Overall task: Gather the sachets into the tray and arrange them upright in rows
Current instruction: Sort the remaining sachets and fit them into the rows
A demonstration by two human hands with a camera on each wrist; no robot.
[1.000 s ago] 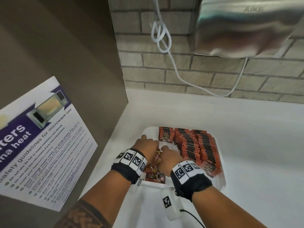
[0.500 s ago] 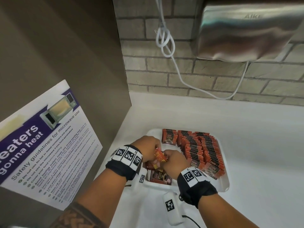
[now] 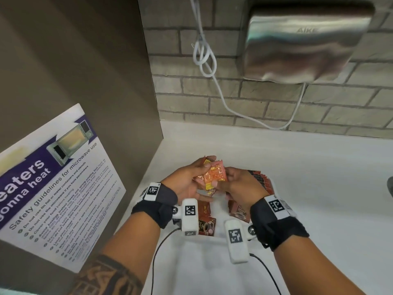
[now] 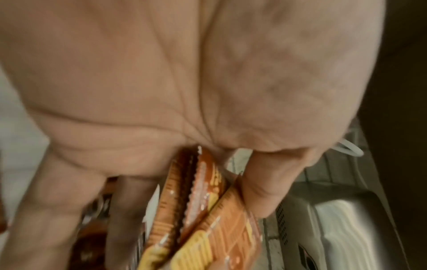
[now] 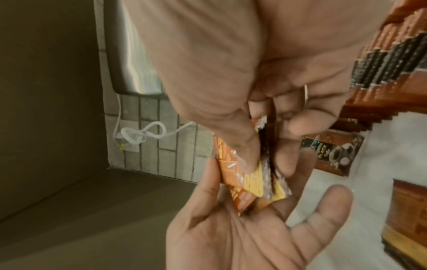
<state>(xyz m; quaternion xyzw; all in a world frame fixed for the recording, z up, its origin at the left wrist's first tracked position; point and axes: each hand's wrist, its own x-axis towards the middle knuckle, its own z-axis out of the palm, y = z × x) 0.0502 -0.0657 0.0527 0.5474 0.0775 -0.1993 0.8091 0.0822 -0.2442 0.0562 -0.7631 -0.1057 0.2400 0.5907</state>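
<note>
Both hands are holding a small bunch of orange sachets above the white tray near the bench's left edge, the right hand pinching it, the left hand gripping it.

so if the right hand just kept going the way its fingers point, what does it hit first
The sachets it already pinches, then almost at once the left hand holding their other side, since the right hand points leftward at it. Beyond that would be the brown side wall, though depth is hard to judge.
</note>
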